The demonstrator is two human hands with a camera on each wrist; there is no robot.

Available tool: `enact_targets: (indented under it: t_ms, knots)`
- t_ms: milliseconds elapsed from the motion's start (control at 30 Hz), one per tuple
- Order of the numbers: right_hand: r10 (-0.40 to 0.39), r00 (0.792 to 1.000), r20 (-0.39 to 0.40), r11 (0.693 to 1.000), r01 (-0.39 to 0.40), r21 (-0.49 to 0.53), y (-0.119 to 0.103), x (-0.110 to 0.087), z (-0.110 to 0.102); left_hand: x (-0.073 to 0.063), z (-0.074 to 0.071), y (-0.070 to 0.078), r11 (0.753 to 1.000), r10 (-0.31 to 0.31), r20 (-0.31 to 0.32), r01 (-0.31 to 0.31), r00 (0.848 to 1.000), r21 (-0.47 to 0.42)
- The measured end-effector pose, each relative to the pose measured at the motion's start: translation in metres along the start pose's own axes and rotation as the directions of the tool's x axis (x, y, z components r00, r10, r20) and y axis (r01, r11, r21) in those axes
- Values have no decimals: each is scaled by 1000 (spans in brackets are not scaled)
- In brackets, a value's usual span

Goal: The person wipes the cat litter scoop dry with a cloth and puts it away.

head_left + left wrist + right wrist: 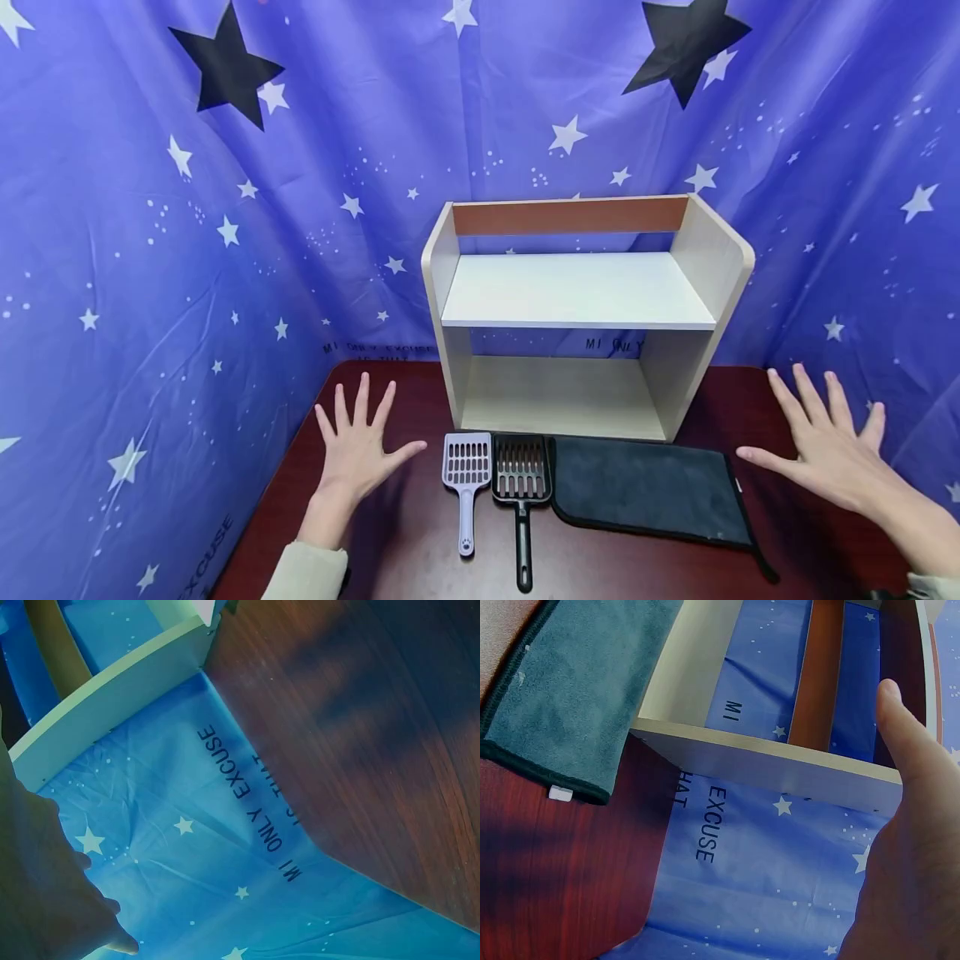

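Fingers spread wide, my left hand [355, 457] hovers over the table's left side and holds nothing. Nearest to it lies a light purple slotted litter scoop [467, 467], its handle toward me. A black slotted litter scoop [522, 479] lies right beside that one. To the right of both is a dark green-grey folded cloth [648, 487] with black edging, its fabric and small white tag also visible in the right wrist view. My right hand [840, 454] is spread too, in the air right of the cloth, with nothing in it.
A two-level wooden shelf [577, 292] with a white middle board stands at the back of the dark red-brown table [405, 542], just behind the scoops and cloth. Purple-blue curtains [360, 125] with stars hang behind and along both sides.
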State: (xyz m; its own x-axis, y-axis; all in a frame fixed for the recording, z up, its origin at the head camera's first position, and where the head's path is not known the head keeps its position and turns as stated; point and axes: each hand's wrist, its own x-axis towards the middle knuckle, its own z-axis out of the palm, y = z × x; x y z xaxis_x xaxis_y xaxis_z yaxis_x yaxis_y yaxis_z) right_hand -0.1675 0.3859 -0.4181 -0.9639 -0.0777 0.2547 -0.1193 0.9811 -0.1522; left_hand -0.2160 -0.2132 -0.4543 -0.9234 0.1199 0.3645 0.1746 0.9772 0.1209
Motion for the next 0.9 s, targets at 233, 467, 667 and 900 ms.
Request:
enact_targets:
  t_ms: [233,467,667,900]
  knots:
    - [-12,1000,1,1000,12,6,-2,-4,7,-7,8,0,1000,4,-24,-4,1000,3]
    - [-16,999,-30,1000,16,-8,-2,-7,5,-4,10,5,1000,15,-48,-16,999,-6]
    - [-45,998,-42,999,46,5,-5,-5,3,-3,11,9,999,25,-80,-28,997,-29]
    - [-57,998,-14,998,57,41,-10,-11,12,-14,13,16,999,16,-33,-18,999,-33]
